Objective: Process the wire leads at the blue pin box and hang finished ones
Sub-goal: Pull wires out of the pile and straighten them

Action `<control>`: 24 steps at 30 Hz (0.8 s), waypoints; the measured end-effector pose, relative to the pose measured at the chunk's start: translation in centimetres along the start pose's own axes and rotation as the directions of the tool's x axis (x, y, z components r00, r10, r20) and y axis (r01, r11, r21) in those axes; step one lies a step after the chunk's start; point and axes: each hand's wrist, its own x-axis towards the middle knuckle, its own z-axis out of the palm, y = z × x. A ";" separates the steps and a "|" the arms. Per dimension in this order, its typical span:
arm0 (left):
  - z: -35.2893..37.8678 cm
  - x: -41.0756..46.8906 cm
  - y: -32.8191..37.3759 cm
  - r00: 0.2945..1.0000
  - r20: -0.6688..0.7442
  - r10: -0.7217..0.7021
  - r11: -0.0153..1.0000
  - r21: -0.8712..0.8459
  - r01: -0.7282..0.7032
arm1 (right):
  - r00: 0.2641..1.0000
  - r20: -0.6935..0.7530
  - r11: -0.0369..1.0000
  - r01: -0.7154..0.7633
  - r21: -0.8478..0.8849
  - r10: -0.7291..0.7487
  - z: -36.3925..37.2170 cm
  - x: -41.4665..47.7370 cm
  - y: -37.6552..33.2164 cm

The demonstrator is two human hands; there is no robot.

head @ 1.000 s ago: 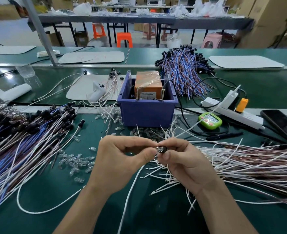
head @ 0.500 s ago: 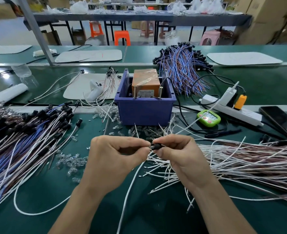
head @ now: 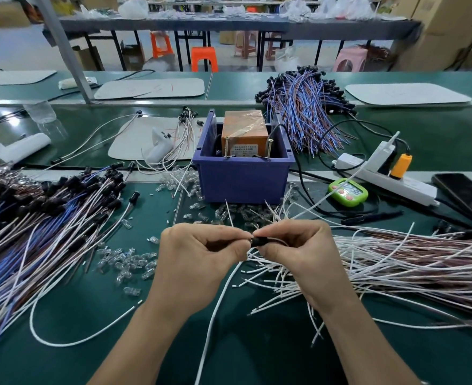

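Observation:
Both hands meet over the green bench in front of the blue pin box. My left hand and my right hand pinch a small black socket between thumb and fingertips. A white wire lead hangs from it toward me. The box holds an orange taped block with two upright screws. Loose white leads are heaped on the right. Leads with black sockets fitted lie piled on the left.
Small clear bulbs are scattered left of my hands and near the box. A green timer, a white power strip and a dark phone sit on the right. Another blue and brown wire bundle lies behind the box.
My hands stayed together on the black socket and shifted it slightly between the fingertips. The view tipped a little, so the bench sits lower in frame.

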 end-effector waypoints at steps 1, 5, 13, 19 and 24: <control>0.1 0.0 -0.1 1.000 0.001 -0.009 1.000 0.003 0.009 | 1.000 0.002 1.000 0.004 -0.022 -0.004 0.0 0.0 0.0; 0.3 -0.2 -0.2 0.999 -0.022 -0.026 0.999 -0.026 0.025 | 1.000 0.008 0.999 0.001 -0.035 -0.001 0.1 -0.1 0.0; 0.5 0.3 -0.5 0.995 0.022 -0.096 0.985 -0.145 0.098 | 1.000 0.000 0.997 -0.008 0.076 0.008 0.3 0.0 0.0; 0.2 0.7 -0.6 0.976 0.103 -0.190 0.952 -0.222 0.209 | 1.000 0.031 0.996 -0.002 0.085 0.000 0.2 -0.1 0.2; -0.3 1.1 -0.7 0.916 0.300 -0.266 0.844 -0.386 0.372 | 0.994 0.110 0.995 -0.003 0.105 -0.008 0.0 -0.1 0.1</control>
